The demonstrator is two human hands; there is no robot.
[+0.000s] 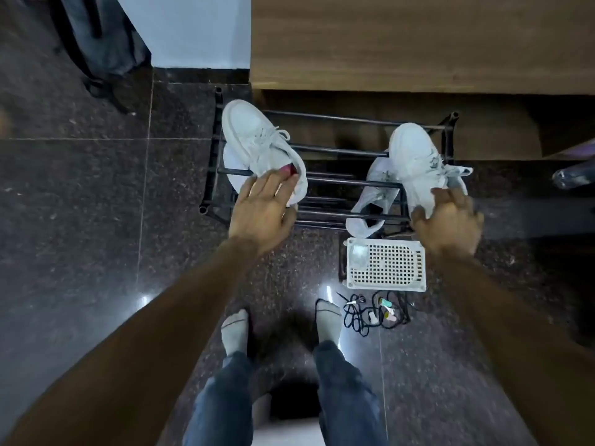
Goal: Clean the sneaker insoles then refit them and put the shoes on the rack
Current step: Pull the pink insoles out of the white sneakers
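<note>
Now each sneaker's heel lies gripped: left hand (262, 210), right hand (449, 217), over rack (341, 181)

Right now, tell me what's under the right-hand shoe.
Under that shoe, held by the right hand: rack bars and another white shoe. Anything lower is covered.

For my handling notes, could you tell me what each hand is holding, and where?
The left hand grips the left sneaker at its heel collar; the right hand grips the right sneaker at its heel.

right hand (450, 217) blurred | grip unclear | sneaker (418, 169) heel hidden
</note>
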